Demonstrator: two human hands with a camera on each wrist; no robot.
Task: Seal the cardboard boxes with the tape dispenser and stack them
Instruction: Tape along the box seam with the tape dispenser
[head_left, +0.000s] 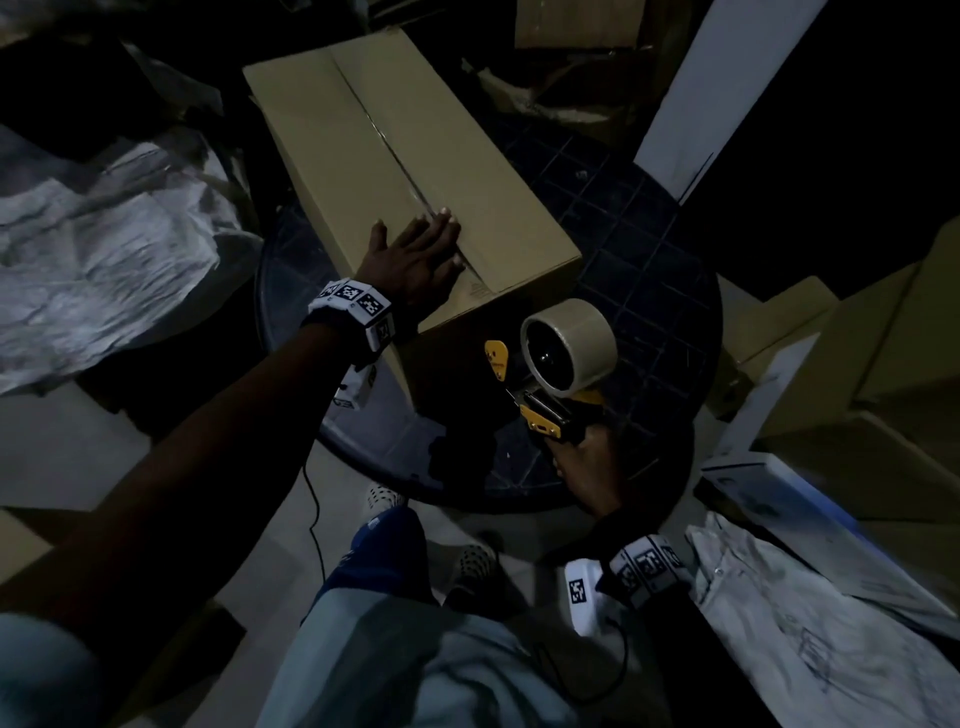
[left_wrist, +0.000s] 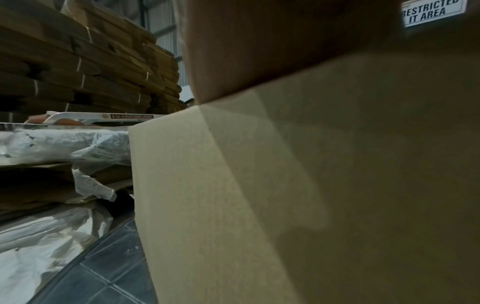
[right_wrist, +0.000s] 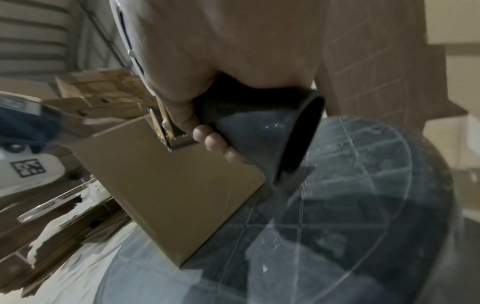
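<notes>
Dim, cluttered storeroom: left hand (head_left: 415, 260) is pressing flat on the cardboard box (head_left: 395, 171) at centre frame; right hand (head_left: 587, 467) is gripping the tape dispenser (head_left: 561, 374). Flaps may be gaping, skewing tape.

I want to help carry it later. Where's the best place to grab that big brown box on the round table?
Probably by its two long sides, a hand low on each, coming from the near short end. The cardboard box is long, too wide for one hand, and its top seam looks untaped, so the flaps might lift. The left hand only presses flat on top; the right hand holds the tape dispenser.
</notes>
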